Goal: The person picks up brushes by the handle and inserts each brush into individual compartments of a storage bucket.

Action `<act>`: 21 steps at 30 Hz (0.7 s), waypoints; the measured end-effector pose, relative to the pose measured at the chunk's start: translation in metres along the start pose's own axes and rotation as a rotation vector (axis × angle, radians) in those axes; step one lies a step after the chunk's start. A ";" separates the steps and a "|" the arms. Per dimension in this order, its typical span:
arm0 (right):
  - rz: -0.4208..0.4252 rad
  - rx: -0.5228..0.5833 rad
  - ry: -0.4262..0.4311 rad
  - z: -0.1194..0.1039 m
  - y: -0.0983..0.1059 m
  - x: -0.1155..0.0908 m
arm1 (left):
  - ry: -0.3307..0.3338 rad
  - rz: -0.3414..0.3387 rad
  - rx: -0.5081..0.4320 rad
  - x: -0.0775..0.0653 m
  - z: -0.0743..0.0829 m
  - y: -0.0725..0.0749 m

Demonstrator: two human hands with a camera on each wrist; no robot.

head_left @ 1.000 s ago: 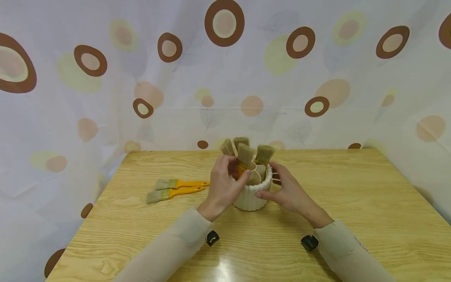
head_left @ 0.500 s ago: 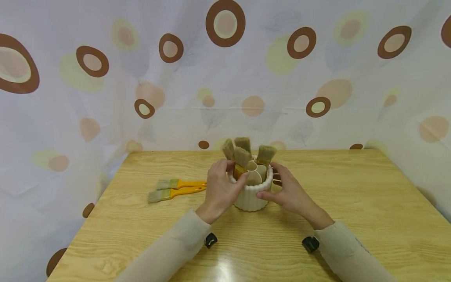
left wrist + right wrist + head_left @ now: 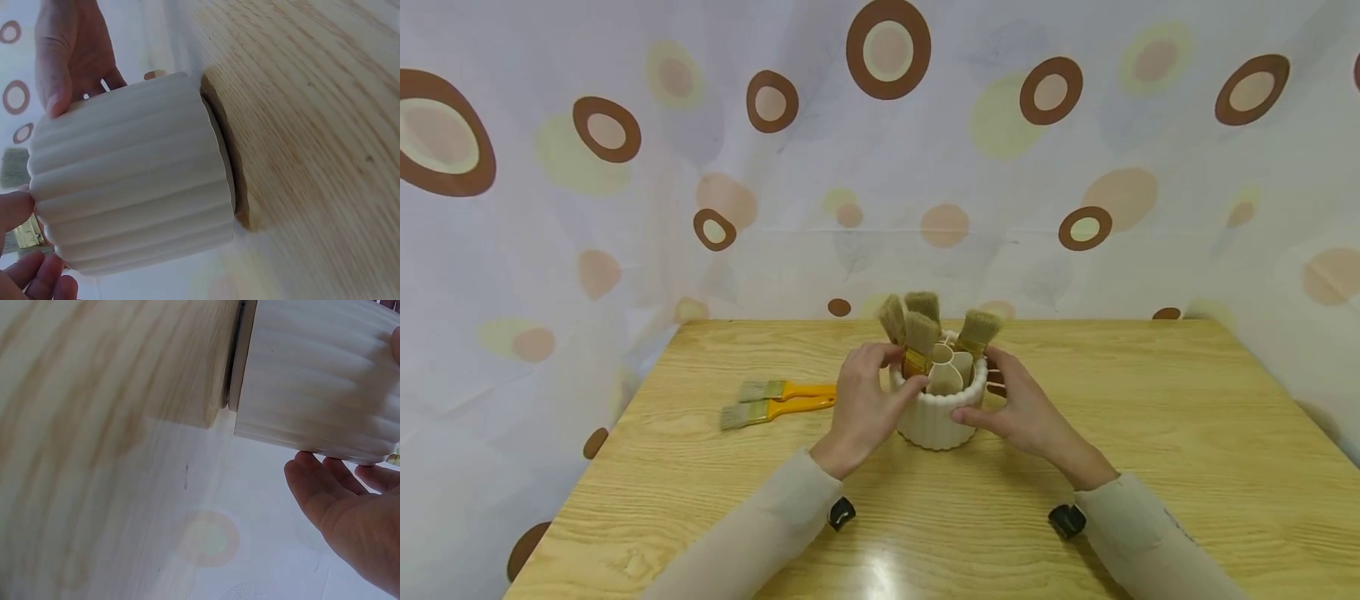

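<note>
Brush holder (image 3: 937, 423), pale and ribbed, stands upright on the tabletop (image 3: 1150, 433), roughly midway between the left and right edges and toward the far edge; the near edge is out of view. My right grip (image 3: 1028, 417) is clamped on the holder: thumb against its front wall, fingers round the side facing the right edge. My left grip (image 3: 863, 402) is closed on the front brush (image 3: 921, 335), thumb and fingers to either side near its metal band (image 3: 917, 361); how firmly, I cannot tell. That brush stands bristles up in the holder, its lower handle hidden.

Count: three more stand bristles up inside, namely the far-left brush (image 3: 892, 318), the far-middle brush (image 3: 923, 305) and the right brush (image 3: 980, 330), the last leaning toward the right edge. Toward the left edge lie the farther loose brush (image 3: 780, 390) and the nearer loose brush (image 3: 777, 408), bristles pointing at that edge, handles toward my left grip.

Assessment: I judge the filling of the holder more than half done, four of six visible brushes being inside, the front one not yet released. Both loose brushes appear to be outstanding.
</note>
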State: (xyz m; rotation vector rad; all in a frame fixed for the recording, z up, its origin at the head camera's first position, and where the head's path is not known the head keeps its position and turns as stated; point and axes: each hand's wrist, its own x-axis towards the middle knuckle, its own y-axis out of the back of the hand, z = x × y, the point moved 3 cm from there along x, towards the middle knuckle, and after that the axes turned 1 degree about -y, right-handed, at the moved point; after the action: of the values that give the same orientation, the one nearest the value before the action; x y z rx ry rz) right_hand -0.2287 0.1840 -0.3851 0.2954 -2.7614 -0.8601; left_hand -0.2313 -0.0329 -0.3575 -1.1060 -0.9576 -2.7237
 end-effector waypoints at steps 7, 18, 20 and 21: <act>0.001 -0.012 -0.009 0.001 0.000 0.000 | 0.018 -0.039 -0.027 -0.005 -0.003 0.009; -0.016 -0.001 -0.017 0.001 -0.001 -0.001 | 0.019 -0.086 -0.004 -0.013 -0.009 0.018; -0.015 -0.001 -0.016 0.001 -0.001 -0.001 | 0.009 -0.092 0.004 -0.014 -0.010 0.020; -0.014 -0.002 -0.014 0.001 0.000 -0.001 | 0.006 -0.097 0.007 -0.014 -0.010 0.022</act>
State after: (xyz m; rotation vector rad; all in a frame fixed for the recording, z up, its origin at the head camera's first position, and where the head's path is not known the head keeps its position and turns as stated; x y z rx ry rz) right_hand -0.2280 0.1843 -0.3860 0.3102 -2.7745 -0.8724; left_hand -0.2212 -0.0586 -0.3610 -1.0771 -1.0462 -2.7951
